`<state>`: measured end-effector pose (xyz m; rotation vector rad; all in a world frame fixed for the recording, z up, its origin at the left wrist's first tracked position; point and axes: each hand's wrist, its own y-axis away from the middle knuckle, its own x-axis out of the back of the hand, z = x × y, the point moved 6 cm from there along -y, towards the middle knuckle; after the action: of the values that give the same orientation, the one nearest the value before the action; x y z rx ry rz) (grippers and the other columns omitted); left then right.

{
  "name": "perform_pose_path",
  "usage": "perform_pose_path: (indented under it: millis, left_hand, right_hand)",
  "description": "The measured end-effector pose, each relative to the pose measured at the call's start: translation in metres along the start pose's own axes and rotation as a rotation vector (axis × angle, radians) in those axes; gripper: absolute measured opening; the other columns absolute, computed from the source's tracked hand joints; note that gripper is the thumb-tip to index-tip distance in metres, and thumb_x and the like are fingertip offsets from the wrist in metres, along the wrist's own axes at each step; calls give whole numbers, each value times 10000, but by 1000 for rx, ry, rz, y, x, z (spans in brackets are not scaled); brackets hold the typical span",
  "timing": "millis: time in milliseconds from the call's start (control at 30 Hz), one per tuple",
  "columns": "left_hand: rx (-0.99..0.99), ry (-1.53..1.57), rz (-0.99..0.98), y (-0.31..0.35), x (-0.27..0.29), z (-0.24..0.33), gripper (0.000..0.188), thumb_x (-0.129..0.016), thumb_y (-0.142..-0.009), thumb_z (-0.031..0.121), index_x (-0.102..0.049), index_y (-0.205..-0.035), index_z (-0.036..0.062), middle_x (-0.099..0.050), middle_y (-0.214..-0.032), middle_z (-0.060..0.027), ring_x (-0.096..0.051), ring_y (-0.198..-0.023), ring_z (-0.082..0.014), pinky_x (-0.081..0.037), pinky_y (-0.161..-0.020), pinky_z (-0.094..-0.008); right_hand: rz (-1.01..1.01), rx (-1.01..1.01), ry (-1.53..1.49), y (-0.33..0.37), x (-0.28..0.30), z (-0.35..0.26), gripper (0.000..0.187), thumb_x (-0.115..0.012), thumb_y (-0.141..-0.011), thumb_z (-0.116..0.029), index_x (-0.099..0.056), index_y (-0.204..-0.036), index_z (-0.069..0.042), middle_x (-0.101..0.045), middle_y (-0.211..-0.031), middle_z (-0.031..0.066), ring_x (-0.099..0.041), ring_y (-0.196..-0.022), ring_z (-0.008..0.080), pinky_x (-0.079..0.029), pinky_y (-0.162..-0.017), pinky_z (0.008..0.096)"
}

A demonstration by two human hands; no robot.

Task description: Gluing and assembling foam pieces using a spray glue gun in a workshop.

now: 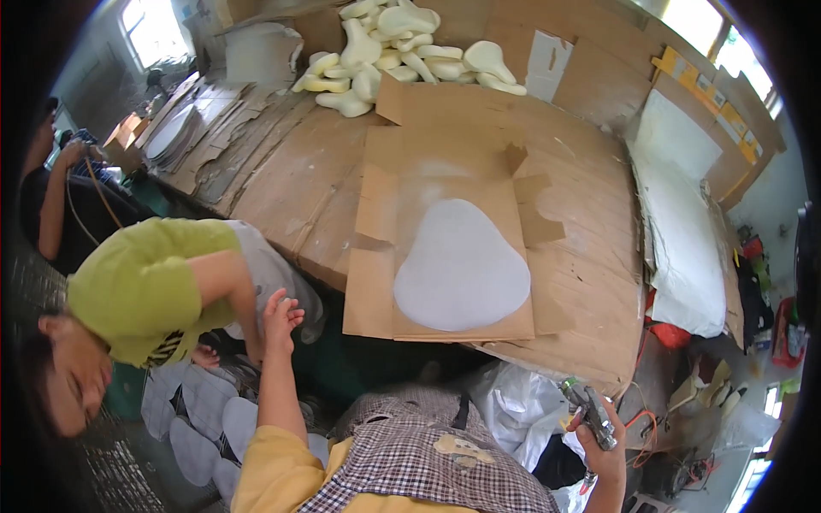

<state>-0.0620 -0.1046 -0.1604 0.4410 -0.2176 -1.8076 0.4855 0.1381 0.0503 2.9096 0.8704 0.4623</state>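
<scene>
My right hand, at the lower right, is closed around a metal spray gun with a green part at its end. My left hand is raised at the left of the table edge, palm up and holding nothing, its fingers apart and slightly bent. A pale grey, smooth, rounded-triangle seat cover piece lies flat on an opened cardboard sheet. Neither hand touches the piece. Close beside my left forearm, a co-worker in a green shirt bends down, one arm partly hidden behind mine.
Cream foam saddle pads are heaped at the table's back. Several grey padded pieces lie at the lower left. White plastic sheeting hangs below the front edge. An orange hose runs at the right. Another person is at far left.
</scene>
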Motion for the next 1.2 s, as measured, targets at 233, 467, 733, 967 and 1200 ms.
perform_pose_path:
  millis: [233,467,733,967,1200]
  left_hand:
    - [5,-254,-306,40,-98,-23,356,-546,-821,88,-566,-1170,21,-618,-790,-57,-587,-645,-110,-480,-575,-228]
    - [-315,-909,-727,78,-200,-108,464,-568,-827,87,-467,-1277,43,-525,-661,-97,-552,-680,-184,-465,-642,-333]
    - [-61,-585,-389,32,-114,-96,290,-574,-832,65,-568,-1115,3,-561,-674,-46,-542,-541,-126,-427,-479,-257]
    - [138,-497,-155,37,-58,-78,243,-554,-853,90,-574,-1084,17,-595,-722,-57,-581,-568,-129,-463,-497,-227]
    - [116,-413,-87,36,-50,-67,239,-553,-849,98,-575,-1076,26,-604,-742,-48,-589,-585,-126,-476,-515,-233]
  right_hand:
    - [-93,36,38,-26,-22,9,508,-635,-787,21,-483,-1272,4,-636,-894,67,-596,-818,126,-478,-755,272]
    - [-135,22,139,-49,-32,1,472,-641,-803,2,-501,-1254,-4,-633,-932,54,-588,-839,116,-471,-763,256]
    - [-146,-95,-43,-32,9,-9,469,-674,-800,-49,-506,-1232,22,-615,-876,56,-591,-771,122,-495,-698,271]
    - [89,-35,3,-20,29,-22,493,-717,-771,-107,-522,-1195,52,-624,-884,82,-594,-787,128,-487,-703,272]
    - [-132,-97,71,11,32,-20,521,-715,-749,-114,-522,-1205,49,-619,-800,87,-598,-692,149,-505,-636,294]
